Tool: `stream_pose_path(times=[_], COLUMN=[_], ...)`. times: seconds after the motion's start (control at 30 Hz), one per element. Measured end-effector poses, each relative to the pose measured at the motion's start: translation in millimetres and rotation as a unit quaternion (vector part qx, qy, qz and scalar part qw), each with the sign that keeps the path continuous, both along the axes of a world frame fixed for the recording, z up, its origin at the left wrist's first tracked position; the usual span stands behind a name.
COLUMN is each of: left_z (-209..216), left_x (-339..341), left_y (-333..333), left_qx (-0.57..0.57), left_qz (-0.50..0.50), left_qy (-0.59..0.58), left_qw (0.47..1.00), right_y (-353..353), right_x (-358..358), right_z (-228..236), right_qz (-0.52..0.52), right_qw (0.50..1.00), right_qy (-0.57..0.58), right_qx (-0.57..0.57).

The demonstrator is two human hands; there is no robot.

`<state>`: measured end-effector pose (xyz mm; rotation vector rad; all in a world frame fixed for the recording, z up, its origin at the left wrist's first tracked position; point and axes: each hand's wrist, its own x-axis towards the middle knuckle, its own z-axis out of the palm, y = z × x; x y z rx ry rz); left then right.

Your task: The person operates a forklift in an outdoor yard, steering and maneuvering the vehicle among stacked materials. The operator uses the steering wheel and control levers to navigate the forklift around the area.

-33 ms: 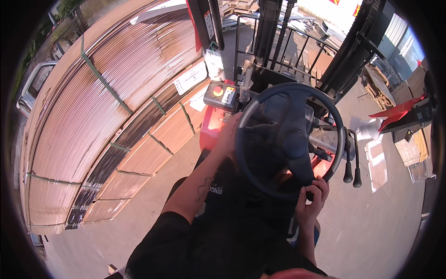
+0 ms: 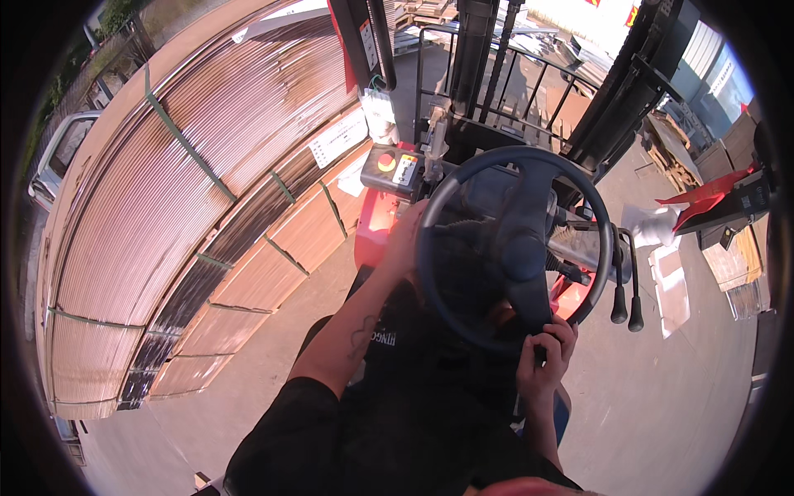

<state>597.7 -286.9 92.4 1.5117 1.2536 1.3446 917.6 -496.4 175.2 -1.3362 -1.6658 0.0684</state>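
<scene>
In front of me is the black steering wheel (image 2: 523,255) of a forklift. My right hand (image 2: 547,357) is closed on the lower part of its rim, by the bottom spoke, with the fingers curled. My left hand (image 2: 404,240) reaches forward beside the wheel's left edge, below a dark control box (image 2: 392,172) with a round red button. The left fingers are hidden, so I cannot make out what they touch. To the right of the wheel, two black-knobbed levers (image 2: 619,304) stand apart from both hands.
On the left rises a tall strapped stack of brown sheets (image 2: 198,178). Ahead are the black mast (image 2: 477,58) and a barred load guard (image 2: 571,103). Wooden pallets (image 2: 672,153) lie at the far right, and a white vehicle (image 2: 62,153) is behind the stack.
The wheel has turned slightly clockwise, and my right hand has shifted a little to the left with its lower rim. My left arm stays in about the same place.
</scene>
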Motion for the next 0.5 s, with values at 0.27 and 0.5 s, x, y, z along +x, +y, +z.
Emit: stream_pose_path(times=[0.27, 0.5], left_z=[24.1, 38.6], left_x=[-1.7, -33.0], left_y=[-83.0, -150.7], left_qx=[0.034, 0.050], left_qz=[-0.010, -0.035], left_qy=[-0.005, 0.025], left_qw=[0.999, 0.998], right_y=[-77.2, -123.3], right_x=[-54.5, -129.0], right_z=[1.1, 10.9], right_qz=[0.166, 0.204], right_qw=[0.984, 0.977], right_qy=[-0.069, -0.058], right_qx=[0.013, 0.014])
